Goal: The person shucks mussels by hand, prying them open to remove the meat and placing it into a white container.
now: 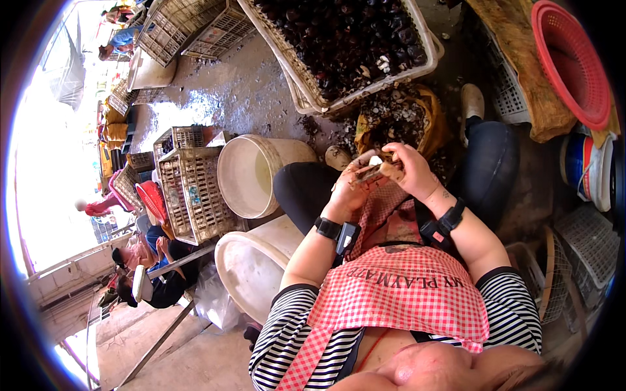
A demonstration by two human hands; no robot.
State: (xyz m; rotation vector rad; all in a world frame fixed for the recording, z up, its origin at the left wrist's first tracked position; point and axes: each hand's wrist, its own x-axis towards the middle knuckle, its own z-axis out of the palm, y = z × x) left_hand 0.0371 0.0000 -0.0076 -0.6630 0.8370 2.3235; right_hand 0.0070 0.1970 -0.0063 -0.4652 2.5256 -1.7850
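In the head view, my left hand (pixel 353 183) is curled around a small soiled brown item (pixel 369 172) with a white piece (pixel 375 160) at its top. My right hand (pixel 413 171) meets it from the other side, fingers bent against the item. Whether it is a shell or a tool cannot be told. Both hands are dirty and wear dark wrist straps. Beyond them a yellow sack (pixel 436 115) holds shell scraps and dark debris. Farther out, a white plastic crate (pixel 359 92) is full of dark, glossy shellfish.
A white bucket (pixel 244 176) and a large white tub (pixel 249 266) stand left, beside stacked slatted crates (pixel 195 193). At right are a red plastic basket (pixel 570 63), a grey crate (pixel 511 93) and a paint-type bucket (pixel 589 163). People (pixel 166 278) sit at far left. The floor (pixel 230 93) is wet.
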